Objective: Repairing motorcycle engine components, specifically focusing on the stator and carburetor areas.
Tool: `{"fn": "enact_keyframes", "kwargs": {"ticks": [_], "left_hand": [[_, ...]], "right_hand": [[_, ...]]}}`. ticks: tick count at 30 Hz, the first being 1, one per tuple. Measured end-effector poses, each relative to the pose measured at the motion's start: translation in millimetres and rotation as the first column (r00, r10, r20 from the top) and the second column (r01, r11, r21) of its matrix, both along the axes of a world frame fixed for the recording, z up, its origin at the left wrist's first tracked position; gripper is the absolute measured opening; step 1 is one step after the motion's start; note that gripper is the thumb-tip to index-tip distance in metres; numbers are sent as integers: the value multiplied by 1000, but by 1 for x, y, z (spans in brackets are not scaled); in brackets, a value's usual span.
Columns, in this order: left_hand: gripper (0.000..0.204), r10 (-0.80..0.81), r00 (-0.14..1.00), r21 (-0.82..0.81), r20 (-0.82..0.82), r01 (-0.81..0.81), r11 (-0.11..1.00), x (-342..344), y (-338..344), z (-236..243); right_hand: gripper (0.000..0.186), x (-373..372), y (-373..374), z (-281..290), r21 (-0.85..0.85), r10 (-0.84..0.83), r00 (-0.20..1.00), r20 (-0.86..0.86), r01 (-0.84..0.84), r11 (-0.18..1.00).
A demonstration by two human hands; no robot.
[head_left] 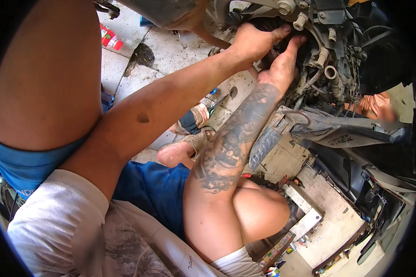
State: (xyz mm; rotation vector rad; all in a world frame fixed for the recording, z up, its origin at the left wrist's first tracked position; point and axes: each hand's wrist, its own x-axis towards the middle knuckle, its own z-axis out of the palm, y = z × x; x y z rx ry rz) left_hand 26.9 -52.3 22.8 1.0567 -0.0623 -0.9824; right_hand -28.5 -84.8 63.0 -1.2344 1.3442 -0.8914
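Both hands reach into the dark underside of a partly stripped motorcycle (330, 60). My left hand (255, 44) comes in from the left, its thumb stretched toward a dark recess (270, 23) and its other fingers curled out of sight. Just below and to the right is my right hand (280, 67), at the end of a tattooed forearm. Its thumb points up beside the left thumb, and the other fingers are hidden behind the palm. Both hands look closed around something in the recess that I cannot make out. Dirty metal tubes, bolts and cables crowd their right side.
A grey side bar with a rubber footrest (263, 147) juts out by my right forearm. A red-labelled bottle (111, 38) lies on the stained tiles (171, 55). Beneath my arms is a sandalled foot (178, 151). Another person's hand (376, 105) shows beyond the motorcycle. A white box (305, 207) stands lower right.
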Motion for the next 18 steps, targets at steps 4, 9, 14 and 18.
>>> {"fn": "enact_keyframes", "kwargs": {"ticks": [4,9,14,18], "left_hand": [[55,44,999,-61,-23,-45,997,-2,7,6],[55,56,993,-128,-102,-69,989,-10,2,10],[73,126,977,-57,-171,-138,989,-12,8,16],[71,27,989,-27,-144,-31,999,-7,4,13]], "right_hand": [[111,7,3,-5,10,-36,998,-59,37,999],[106,5,6,7,38,-54,996,-66,57,998],[100,9,-6,-7,-122,-120,987,-110,107,987],[99,7,-2,-7,-54,-155,981,-117,149,987]]}}
